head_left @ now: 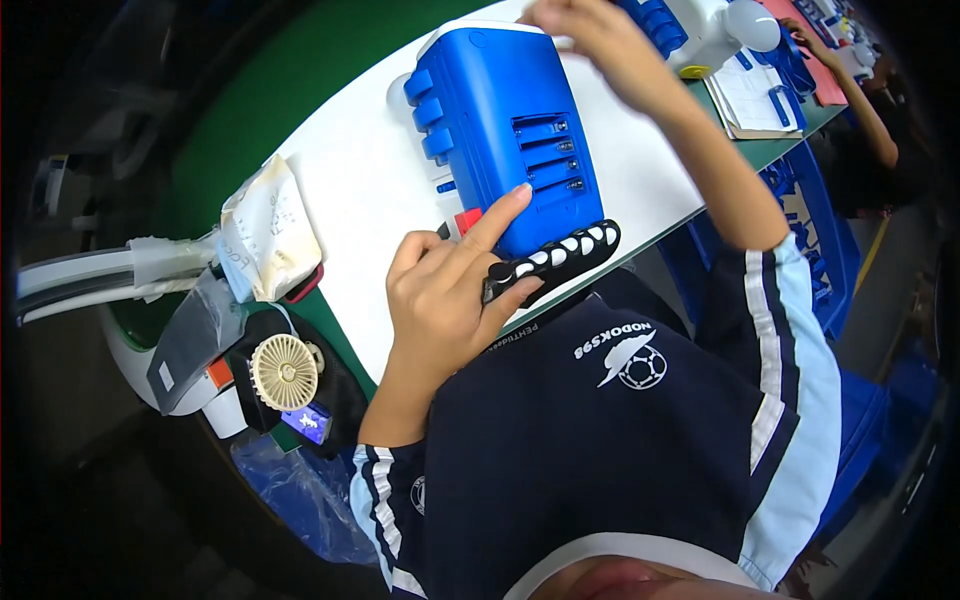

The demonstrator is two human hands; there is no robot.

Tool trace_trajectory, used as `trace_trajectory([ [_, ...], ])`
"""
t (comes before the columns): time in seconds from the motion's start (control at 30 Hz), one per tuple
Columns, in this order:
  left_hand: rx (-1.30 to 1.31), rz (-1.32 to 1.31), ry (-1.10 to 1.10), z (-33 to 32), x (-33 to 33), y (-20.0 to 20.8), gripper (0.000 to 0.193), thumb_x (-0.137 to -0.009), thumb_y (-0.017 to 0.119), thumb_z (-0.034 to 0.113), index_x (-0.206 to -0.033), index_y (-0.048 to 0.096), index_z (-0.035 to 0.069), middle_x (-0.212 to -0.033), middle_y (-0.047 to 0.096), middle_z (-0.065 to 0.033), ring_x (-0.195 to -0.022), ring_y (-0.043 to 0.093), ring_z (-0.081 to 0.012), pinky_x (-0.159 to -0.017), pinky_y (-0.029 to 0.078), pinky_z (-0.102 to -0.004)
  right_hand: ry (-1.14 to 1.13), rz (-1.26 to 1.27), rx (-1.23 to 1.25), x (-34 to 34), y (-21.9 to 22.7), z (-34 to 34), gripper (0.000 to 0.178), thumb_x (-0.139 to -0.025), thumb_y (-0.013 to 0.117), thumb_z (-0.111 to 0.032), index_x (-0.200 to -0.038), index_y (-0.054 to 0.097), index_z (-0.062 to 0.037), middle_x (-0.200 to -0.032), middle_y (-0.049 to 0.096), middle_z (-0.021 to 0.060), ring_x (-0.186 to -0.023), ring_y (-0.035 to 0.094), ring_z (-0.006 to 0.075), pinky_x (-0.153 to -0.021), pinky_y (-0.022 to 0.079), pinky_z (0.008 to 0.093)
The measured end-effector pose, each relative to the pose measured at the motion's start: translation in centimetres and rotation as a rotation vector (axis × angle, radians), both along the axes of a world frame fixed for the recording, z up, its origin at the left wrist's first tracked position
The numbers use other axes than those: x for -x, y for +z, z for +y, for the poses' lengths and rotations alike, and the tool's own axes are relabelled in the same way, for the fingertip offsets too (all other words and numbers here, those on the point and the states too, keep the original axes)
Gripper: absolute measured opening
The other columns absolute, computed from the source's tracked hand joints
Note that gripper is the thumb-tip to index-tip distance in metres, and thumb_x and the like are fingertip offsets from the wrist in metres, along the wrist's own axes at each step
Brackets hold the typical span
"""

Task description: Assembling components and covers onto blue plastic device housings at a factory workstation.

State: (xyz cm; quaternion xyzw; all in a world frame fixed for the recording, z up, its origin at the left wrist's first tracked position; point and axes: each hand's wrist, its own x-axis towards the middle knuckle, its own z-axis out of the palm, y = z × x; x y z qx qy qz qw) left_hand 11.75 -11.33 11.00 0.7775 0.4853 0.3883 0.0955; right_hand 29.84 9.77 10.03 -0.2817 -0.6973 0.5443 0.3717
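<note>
A blue plastic housing [500, 90] with a white rim and rounded blue tabs along its left side lies on the white tabletop [350, 180]. Its upper face has an open battery compartment [550, 155] with several slots and metal contacts. At its near end runs a black strip [560, 258] with white ovals. My left hand [440, 290] grips this near end, index finger on the blue face and thumb against the black strip. Something red [467, 220] shows beside that finger. My right hand [600, 40], smeared by motion, is raised by the housing's far right corner; its fingers are unclear.
Left of the tabletop are a cloth-like bundle [270, 230], a small cream fan [286, 372] and a purple-lit device [308, 422]. At the far right are another blue-and-white unit [700, 35], papers [750, 95], and another person's arm [865, 110]. Blue bins [820, 240] stand below the table's right edge.
</note>
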Motion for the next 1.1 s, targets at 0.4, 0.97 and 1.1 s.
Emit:
trace_trajectory([
  [0.4,0.162,-0.237,0.133,-2.7,1.1,-0.2,0.044,-0.076,0.066,0.031,-0.102,0.062,-0.004,-0.088,0.065,-0.0069,-0.053,0.040,-0.0150,-0.065,0.032,-0.0289,0.016,-0.026,-0.897,2.9,2.0,-9.6,0.031,-0.073,0.072,-0.013,-0.100,0.060,-0.0055,-0.114,0.055,0.0148,-0.113,0.049,0.0309,-0.096,0.037,0.0399],
  [0.97,-0.012,-0.069,0.172,-2.7,1.2,-0.7,0.032,-0.072,0.071,0.024,-0.058,0.054,0.001,-0.102,0.067,-0.0085,-0.051,0.048,-0.0128,-0.064,0.030,-0.0297,0.243,-0.151,-0.651,0.2,3.3,-15.0,0.027,-0.068,0.072,0.003,-0.090,0.057,-0.0002,-0.092,0.061,0.0142,-0.082,0.059,0.0269,-0.070,0.047,0.0324],
  [1.1,-0.005,-0.102,0.166,-2.2,0.9,-0.9,0.024,-0.070,0.072,0.020,-0.073,0.061,-0.001,-0.102,0.067,-0.0078,-0.050,0.047,-0.0126,-0.064,0.031,-0.0292,0.190,-0.159,-0.692,0.0,2.7,-15.2,0.027,-0.068,0.072,0.003,-0.090,0.057,-0.0001,-0.092,0.061,0.0148,-0.081,0.060,0.0269,-0.070,0.047,0.0320],
])
